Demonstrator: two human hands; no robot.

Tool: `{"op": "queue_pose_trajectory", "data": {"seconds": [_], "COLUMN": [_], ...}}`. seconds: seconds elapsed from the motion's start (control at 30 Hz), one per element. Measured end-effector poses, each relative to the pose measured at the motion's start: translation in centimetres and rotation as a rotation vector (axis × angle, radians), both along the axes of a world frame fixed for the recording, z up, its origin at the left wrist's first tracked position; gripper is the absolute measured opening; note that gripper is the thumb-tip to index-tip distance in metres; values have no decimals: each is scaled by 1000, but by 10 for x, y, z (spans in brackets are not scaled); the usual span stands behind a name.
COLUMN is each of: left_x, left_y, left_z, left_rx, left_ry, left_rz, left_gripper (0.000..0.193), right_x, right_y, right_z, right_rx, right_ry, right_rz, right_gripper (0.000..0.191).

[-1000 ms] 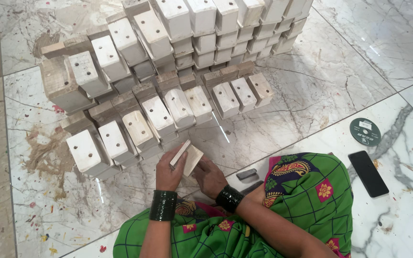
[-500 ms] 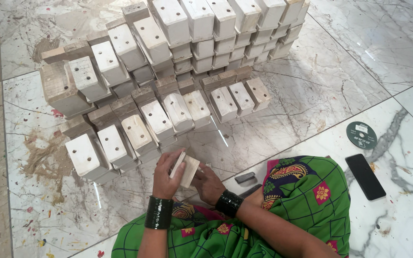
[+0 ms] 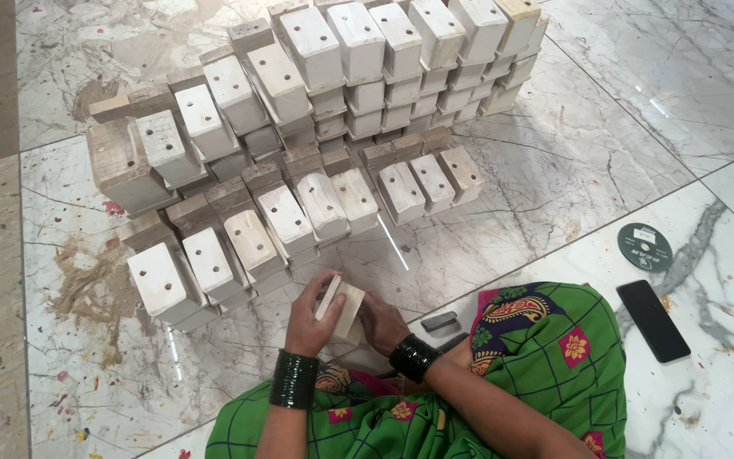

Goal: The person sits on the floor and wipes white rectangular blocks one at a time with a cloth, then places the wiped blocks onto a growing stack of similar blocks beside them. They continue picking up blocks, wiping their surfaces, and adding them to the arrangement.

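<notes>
Two hands, the left hand (image 3: 309,316) and the right hand (image 3: 382,320), hold one small pale wooden block (image 3: 341,306), fingers clamped on its sides. The block is just above the marble floor (image 3: 554,170), near rows of white-painted wooden blocks (image 3: 299,204).

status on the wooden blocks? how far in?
Done: many pale drilled blocks lie stacked in rows on the marble floor. In hand: one small wooden block, gripped between left hand and right hand. Left: no separate unworked pile shows, so remaining count is unclear.
</notes>
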State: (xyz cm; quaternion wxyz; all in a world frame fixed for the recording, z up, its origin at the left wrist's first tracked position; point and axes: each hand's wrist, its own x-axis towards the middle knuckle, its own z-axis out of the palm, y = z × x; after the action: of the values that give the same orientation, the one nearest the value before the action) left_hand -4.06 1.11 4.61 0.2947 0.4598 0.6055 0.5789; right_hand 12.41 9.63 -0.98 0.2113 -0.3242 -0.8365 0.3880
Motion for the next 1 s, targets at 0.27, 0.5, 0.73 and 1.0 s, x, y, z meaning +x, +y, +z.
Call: {"op": "queue_pose_trajectory", "data": {"seconds": [0.27,0.5,0.73,1.0], "left_x": [-2,14,4,3], "left_y": [0,-2,8,8], "left_z": [-21,-37,-46,-44], "left_rx": [51,110,233,129], "left_ry": [-106,-181,-488,-376], "left_rz": [178,283,430,461], "left_gripper": [37,38,34,34], "right_x": [20,15,16,30], "right_y": [36,15,17,16], "right_z": [-70,-45,-34,-77], "right_rx": [-589,-560,-196,-347], "right_ry": [86,288,200,60], "right_rz": [-351,-166,-129,-250], "right_gripper": [31,38,52,53]}}
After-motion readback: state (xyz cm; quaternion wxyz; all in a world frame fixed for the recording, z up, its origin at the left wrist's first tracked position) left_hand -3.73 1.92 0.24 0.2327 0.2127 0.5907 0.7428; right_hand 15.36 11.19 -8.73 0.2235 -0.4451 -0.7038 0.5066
